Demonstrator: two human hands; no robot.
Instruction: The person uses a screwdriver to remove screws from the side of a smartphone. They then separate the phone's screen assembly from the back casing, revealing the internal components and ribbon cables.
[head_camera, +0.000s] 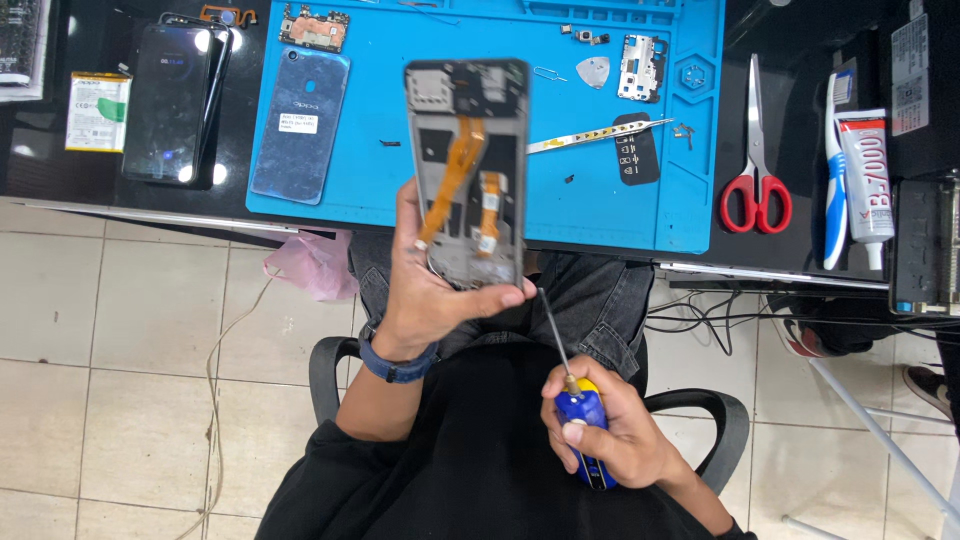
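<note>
Phone frame (467, 170), orange flex ribbons, blue-handled screwdriver (580, 430)

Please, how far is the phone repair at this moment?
Done: the blue back cover, a small circuit board and a metal shield lie removed on the blue mat. In hand: left hand holds the opened phone frame, right hand a screwdriver. Left: orange flex cables remain inside; nothing is reassembled.

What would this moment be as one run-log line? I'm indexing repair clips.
left hand: holds opened phone frame | right hand: grips blue-handled screwdriver, tip near frame's lower edge | below: blue mat
</note>
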